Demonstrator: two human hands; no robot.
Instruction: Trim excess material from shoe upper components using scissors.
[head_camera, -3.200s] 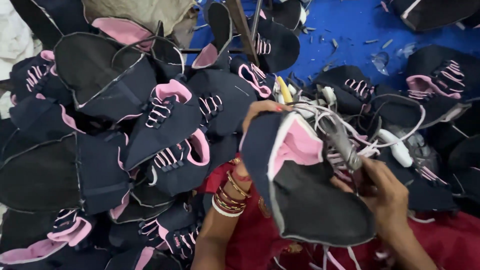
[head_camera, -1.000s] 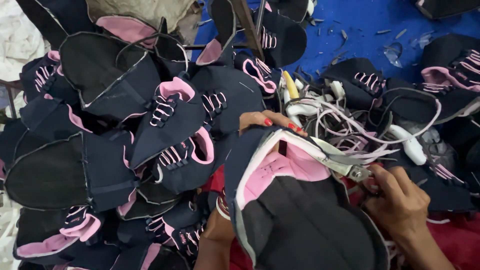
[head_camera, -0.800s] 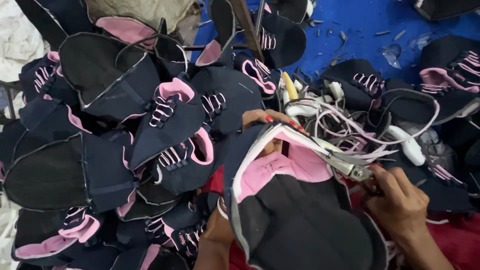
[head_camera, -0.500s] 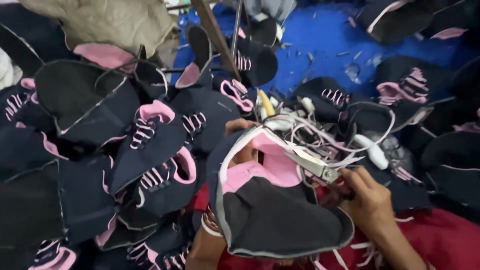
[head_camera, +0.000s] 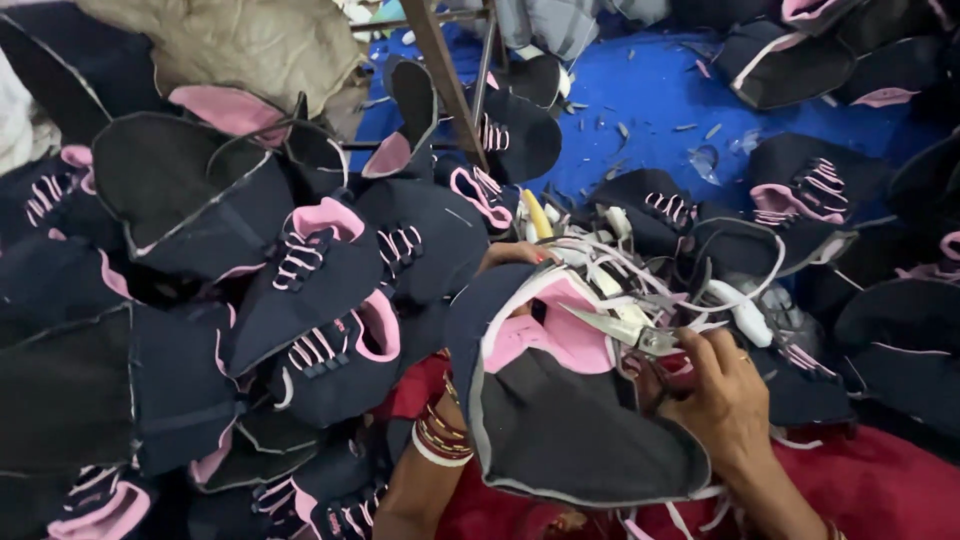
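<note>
— Right now, what's in your grip?

— My right hand (head_camera: 725, 395) is wrapped tight around a pair of metal scissors (head_camera: 622, 327), with the pointed blades slightly parted over the pink lining of the shoe upper (head_camera: 570, 400). My left hand (head_camera: 520, 258) holds that same upper from behind at its far edge; only my fingertips, curled over the rim, show.

— How does the piece feel and look?

— It is a soft, floppy shell, dark navy fabric outside and smooth pink inside, with a pale stitched border running round its curved edge. It lies between my hands, over my lap on the red cloth (head_camera: 880, 490). Stacked bangles (head_camera: 438, 435) circle my left wrist.

— And around you?

— A tangle of white trimmed strips (head_camera: 640, 275) sits just past the scissors. To my left a big heap of uppers (head_camera: 300, 290) of the same navy and pink spreads out, many with pink lace loops. Beyond that there is blue floor (head_camera: 650, 110) flecked with scraps, and a slanted wooden leg (head_camera: 445, 70).

— Anything different from half a second back?

— Hardly. Both holds are the same, and the scissors sit at the same spot on the lining. The upper has sagged a bit lower toward me.
</note>
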